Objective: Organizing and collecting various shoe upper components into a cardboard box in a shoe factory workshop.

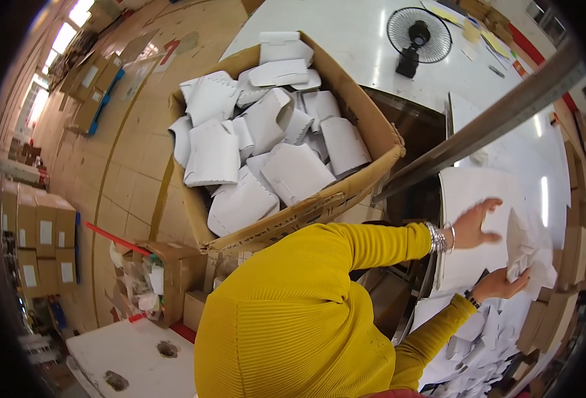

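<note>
My left hand (475, 224), with silver bracelets at the wrist, is held over a stack of white sheets (462, 272) on the white table. Its fingers are spread and nothing is in them. Just below it, my right hand (499, 285), with a dark band at the wrist, grips a crumpled thin white piece (522, 245); whether that is paper or cloth I cannot tell. Beside my right forearm lie many white scraps (475, 348). Behind my left arm stands a large open carton (389, 156) filled with curved white card pieces (299, 174).
A long metal bar (479, 123) slants up over the table. A small black fan (418, 40) stands on the far white tabletop (333, 26). Stacked cartons (44, 239), a waste-filled box (183, 272) and a white board with two holes (134, 361) are to the left.
</note>
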`<state>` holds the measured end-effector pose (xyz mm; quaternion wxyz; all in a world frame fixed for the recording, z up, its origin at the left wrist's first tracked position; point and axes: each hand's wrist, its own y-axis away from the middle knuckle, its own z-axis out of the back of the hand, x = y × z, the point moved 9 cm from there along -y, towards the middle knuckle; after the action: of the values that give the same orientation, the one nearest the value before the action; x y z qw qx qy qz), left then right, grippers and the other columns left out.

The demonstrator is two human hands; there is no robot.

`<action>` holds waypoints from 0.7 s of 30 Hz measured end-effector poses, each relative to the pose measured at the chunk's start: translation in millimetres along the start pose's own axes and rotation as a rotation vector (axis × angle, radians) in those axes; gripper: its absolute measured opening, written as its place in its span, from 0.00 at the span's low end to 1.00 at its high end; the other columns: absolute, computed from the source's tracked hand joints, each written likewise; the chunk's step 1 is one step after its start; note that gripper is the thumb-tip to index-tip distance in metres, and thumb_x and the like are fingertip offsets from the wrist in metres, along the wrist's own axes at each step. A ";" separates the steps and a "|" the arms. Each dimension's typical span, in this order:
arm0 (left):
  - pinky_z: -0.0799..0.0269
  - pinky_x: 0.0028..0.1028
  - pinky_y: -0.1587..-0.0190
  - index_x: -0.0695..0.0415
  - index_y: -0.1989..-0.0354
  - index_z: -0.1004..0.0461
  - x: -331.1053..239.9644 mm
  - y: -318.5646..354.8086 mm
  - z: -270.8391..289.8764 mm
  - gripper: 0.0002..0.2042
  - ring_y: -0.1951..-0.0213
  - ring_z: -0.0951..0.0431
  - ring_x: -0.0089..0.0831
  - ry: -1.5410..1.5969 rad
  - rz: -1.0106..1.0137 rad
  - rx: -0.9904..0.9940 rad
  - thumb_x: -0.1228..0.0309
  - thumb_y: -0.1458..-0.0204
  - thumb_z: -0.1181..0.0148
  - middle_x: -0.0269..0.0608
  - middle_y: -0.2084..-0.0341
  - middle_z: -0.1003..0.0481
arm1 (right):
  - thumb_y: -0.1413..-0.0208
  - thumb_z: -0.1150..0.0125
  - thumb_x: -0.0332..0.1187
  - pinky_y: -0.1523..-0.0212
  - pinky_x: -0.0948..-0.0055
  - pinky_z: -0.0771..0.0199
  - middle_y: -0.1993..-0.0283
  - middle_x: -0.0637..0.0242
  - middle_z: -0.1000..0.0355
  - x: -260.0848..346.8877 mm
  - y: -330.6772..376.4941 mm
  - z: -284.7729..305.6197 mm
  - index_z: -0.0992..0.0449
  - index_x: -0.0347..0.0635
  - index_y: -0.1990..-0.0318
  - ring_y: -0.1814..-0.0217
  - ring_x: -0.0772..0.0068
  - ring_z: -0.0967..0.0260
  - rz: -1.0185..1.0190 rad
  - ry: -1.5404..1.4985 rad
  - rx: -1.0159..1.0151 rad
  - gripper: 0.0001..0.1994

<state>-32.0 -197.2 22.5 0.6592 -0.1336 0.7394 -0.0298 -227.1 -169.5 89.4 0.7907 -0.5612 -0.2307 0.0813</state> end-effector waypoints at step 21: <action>0.28 0.33 0.61 0.58 0.65 0.24 -72.8 -30.0 -79.6 0.11 0.65 0.24 0.34 -0.537 -0.560 0.685 0.66 0.56 0.43 0.39 0.69 0.24 | 0.38 0.63 0.46 0.48 0.59 0.35 0.45 0.54 0.36 140.1 -26.2 12.3 0.32 0.37 0.46 0.45 0.54 0.38 0.326 -0.232 0.051 0.23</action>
<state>-98.6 -219.3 109.8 0.7986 -0.1060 0.4277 -0.4100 -112.7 -114.2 155.2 0.7491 -0.5578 -0.2242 0.2782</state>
